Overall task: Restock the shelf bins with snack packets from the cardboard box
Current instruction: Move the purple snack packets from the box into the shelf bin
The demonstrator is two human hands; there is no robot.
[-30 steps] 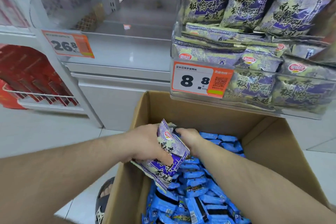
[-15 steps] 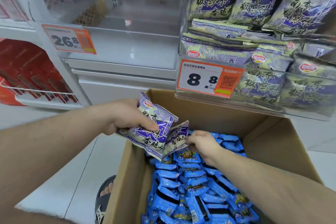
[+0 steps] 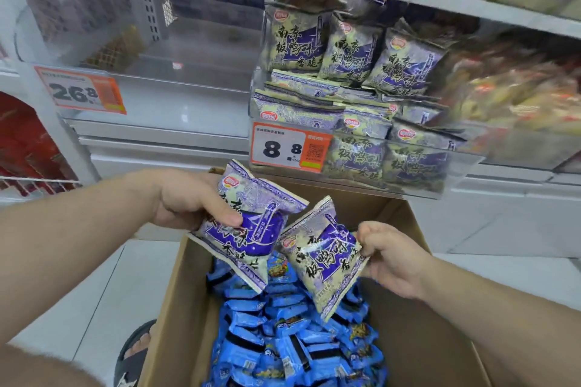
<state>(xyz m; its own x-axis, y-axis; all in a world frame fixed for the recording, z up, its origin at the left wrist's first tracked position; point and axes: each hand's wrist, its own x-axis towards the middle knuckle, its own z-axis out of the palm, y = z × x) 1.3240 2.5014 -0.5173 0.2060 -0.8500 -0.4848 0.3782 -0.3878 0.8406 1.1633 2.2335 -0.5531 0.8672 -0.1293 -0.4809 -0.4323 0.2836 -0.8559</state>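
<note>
Our left hand (image 3: 185,198) grips 1 purple-and-cream foil snack packet (image 3: 248,226) over the open brown cardboard box (image 3: 169,308); our right hand (image 3: 393,258) pinches a 2nd matching packet (image 3: 323,258) by its edge, just right. Far right, the clear plastic shelf bin (image 3: 408,185) holds more.

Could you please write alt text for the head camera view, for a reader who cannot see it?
A person's left hand and right hand each hold a purple snack packet above an open cardboard box filled with blue packets. Just beyond, a clear shelf bin with an orange 8.8 price tag holds matching purple packets.
</note>
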